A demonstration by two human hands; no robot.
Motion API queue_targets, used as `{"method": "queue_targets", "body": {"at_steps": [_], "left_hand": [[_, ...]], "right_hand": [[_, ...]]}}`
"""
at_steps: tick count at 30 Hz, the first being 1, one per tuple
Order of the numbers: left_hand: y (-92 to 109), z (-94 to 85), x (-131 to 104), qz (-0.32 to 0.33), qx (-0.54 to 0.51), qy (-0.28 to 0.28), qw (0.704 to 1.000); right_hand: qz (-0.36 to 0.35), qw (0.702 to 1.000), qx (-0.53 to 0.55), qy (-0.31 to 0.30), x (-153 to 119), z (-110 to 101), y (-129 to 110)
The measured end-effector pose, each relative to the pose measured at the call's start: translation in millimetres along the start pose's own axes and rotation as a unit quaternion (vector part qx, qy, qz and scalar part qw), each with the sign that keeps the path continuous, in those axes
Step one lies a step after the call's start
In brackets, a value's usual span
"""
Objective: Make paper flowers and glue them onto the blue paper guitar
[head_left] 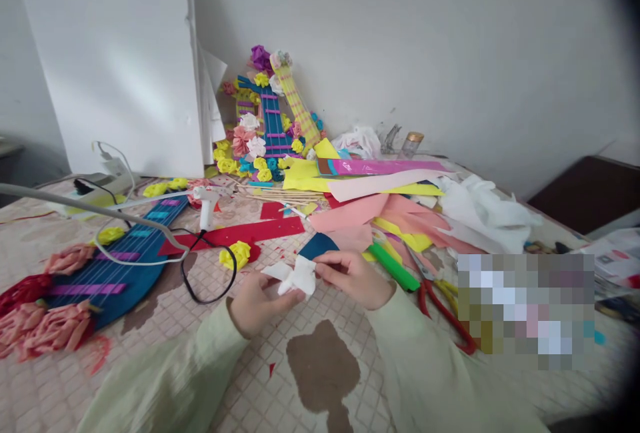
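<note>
Head view: white paper (304, 276) looks part-shaped between both hands, above the table (260, 366), near middle.
Left hand (263, 303) pinches its near-left side, and right hand (357, 276) has fingertips closed on its right edge; a flap juts left, so folding seems unfinished. Pink flowers (60, 326) are already on the left guitar (145, 279), whose strings are bare; a yellow flower (235, 255) lies apart. Far guitars (273, 119) look well decorated.
</note>
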State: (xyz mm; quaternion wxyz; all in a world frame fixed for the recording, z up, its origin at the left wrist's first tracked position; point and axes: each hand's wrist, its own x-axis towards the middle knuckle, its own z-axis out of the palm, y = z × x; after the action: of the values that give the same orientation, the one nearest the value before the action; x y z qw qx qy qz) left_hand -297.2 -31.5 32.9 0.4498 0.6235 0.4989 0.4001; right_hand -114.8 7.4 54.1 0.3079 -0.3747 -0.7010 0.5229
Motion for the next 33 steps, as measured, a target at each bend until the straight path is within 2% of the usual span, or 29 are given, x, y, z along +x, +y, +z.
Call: {"method": "queue_targets", "body": {"at_steps": [9,18,22,28,33], "left_hand": [[2,1.3,0,0.057,0.07,0.045,0.995],[1,1.1,0,0.111,0.086,0.051,0.989],[-3,0.4,-1,0.103,0.086,0.036,0.99],[-3,1.1,1,0.109,0.12,0.083,0.983],[1,2.2,4,0.089,0.138,0.104,0.981]], "right_hand": [[-0.036,0.996,-0.06,0.053,-2,4,-3],[-0.025,0.999,-0.004,0.042,-3,5,-5],[-0.029,0.998,-0.005,0.059,-4,8,-5],[-0.048,0.994,-0.02,0.093,-4,14,-5],[-0.129,0.977,-0.098,0.142,-5,19,-4]]}}
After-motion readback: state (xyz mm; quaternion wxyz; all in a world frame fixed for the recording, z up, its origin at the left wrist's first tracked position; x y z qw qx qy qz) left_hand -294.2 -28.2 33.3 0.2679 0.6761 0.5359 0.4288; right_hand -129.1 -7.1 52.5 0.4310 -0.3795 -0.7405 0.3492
